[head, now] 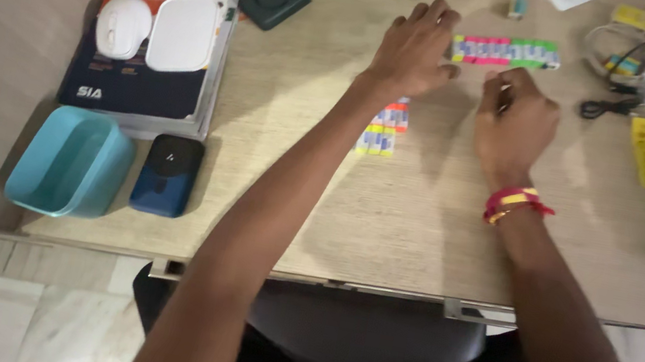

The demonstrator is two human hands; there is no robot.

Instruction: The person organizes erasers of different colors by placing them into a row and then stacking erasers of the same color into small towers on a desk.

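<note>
Two hands at coloured eraser row (506, 52), long axis left-right; left hand (412, 49) fingers apart, right hand (517, 121) fingers curled together.

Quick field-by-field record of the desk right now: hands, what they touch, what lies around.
left hand: palm down, fingers at the left end of the coloured block row
right hand: curled just below the row; grip hidden
under left wrist: small block cluster
left side: book carrying white mouse and white case; teal tub; blue device
surface: wooden desk
</note>
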